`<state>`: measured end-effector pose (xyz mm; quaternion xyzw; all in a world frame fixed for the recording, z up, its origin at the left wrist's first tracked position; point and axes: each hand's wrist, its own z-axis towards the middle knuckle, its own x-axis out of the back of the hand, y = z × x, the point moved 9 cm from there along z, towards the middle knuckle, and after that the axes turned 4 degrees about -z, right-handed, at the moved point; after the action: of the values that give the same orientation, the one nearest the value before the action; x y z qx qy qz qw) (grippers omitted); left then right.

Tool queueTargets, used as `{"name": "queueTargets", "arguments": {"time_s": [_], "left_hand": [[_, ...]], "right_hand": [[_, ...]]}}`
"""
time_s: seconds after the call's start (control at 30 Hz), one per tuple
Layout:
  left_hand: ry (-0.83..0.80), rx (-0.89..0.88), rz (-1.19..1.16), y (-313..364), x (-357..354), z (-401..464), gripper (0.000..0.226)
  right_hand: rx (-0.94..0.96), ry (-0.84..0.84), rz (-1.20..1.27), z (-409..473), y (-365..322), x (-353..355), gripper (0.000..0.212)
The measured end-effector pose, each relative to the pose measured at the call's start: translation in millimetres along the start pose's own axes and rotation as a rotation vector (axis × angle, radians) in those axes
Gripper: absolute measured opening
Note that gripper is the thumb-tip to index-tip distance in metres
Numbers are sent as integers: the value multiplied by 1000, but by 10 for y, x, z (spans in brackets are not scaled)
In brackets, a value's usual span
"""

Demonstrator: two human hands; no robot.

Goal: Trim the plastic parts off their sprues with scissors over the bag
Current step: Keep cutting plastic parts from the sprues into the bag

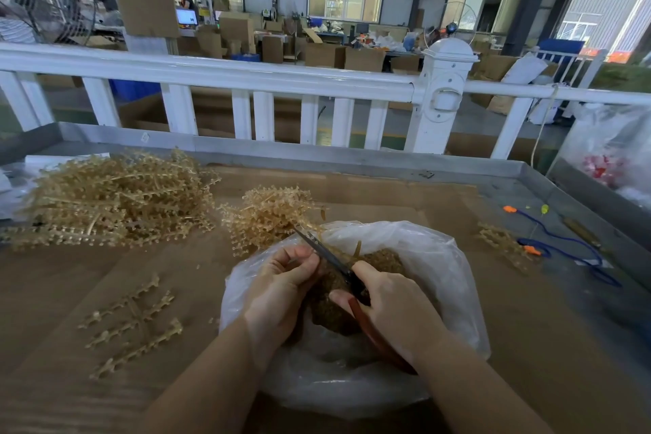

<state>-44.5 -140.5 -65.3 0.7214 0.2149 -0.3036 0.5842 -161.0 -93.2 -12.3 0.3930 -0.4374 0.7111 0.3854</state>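
Two hands over the bag (pixel 440 257) mid-cut: right hand (pixel 398 306) is wrapped around the red handles of the scissors (pixel 334 262), blades pointing up-left and only slightly parted; left hand (pixel 281 285) has fingers curled and appears to pinch something small right beside the blades, probably a sprue piece, though the piece itself is mostly hidden behind the fingers. The bag sits open on the brown cardboard-covered table (pixel 493 345), holding a brown mass of cut parts (pixel 384 259) under the hands. Stock to work: a small heap of sprues (pixel 271 211) touching the bag's far rim, a big heap (pixel 112 201) at far left, a few loose sprues (pixel 137 321) near left, one more (pixel 503 243) off right next to a blue cord (pixel 570 247). My read: trimming is well underway, plenty left. To do this cut well: keep the sprue over the bag mouth so parts fall in, not onto the cardboard; feed the joint deep toward the pivot rather than the tips for a clean shear; cut flush at the gate; keep the left fingertips (pixel 310 262) behind the blade line, since they sit very close. Risk: snipped bits flicking out over the near rim.
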Motion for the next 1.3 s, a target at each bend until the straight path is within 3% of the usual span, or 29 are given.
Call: {"name": "queueTargets", "arguments": {"time_s": [0.5,1.3], "left_hand": [[-45,1,22,-18,3,36,14],[23,13,103,-3,-4,-19,12]], "right_hand": [[-3,29,-24,-1,16,-40,37],[-16,59,-94,-48,37,-50,36]]}}
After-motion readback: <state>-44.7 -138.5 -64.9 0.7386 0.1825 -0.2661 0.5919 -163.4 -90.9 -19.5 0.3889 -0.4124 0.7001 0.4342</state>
